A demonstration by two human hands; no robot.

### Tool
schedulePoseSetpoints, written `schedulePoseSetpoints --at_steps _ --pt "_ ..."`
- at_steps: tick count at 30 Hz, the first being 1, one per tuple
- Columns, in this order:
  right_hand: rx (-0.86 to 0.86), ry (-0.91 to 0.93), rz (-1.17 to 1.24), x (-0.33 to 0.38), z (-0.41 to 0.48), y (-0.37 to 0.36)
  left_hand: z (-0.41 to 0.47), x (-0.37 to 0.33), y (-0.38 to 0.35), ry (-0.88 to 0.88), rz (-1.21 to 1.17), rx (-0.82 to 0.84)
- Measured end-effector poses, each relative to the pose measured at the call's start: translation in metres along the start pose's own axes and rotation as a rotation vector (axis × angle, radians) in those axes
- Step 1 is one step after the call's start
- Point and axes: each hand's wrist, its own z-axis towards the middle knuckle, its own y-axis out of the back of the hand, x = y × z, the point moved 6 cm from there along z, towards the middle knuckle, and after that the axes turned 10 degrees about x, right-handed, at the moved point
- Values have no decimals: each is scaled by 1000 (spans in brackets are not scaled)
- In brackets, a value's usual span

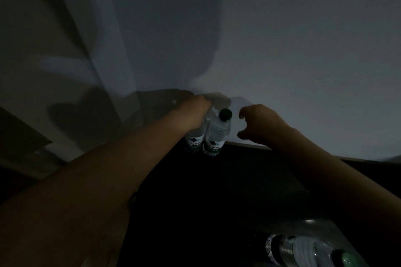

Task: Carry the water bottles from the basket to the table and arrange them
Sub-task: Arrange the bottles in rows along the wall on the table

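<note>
Three water bottles, two hands, very dim light.
Left hand (pixel 195 112) grips the top of the left bottle (pixel 194 139), hiding its cap; the right bottle (pixel 217 134) stands just beside it at the dark table (pixel 206 191) edge. Right hand (pixel 260 123) hovers near, fingers loosely curled, holding nothing. A third bottle (pixel 303 249) lies lower right, cut off.

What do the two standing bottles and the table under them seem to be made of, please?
The right bottle is clear glossy plastic, apparently: see-through wall with highlights, printed label, dark green cap, probably plastic. The left bottle, gripped by the left hand, looks the same. The table is dark and matte; the dim light hides its material.
</note>
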Motion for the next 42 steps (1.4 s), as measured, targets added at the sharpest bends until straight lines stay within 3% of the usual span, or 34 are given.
schedulePoseSetpoints --at_steps 7,15,23,42 --pt "82 -6 -20 -23 -50 -7 -24 -22 19 53 61 -4" --pt "29 -10 1 -47 -132 -7 -89 -78 26 -73 53 -107" --pt "-70 2 107 -65 -230 -19 -155 -147 -1 -178 -40 -36" --pt "-46 -68 259 -116 -379 -94 -238 -279 -79 -261 -122 66"
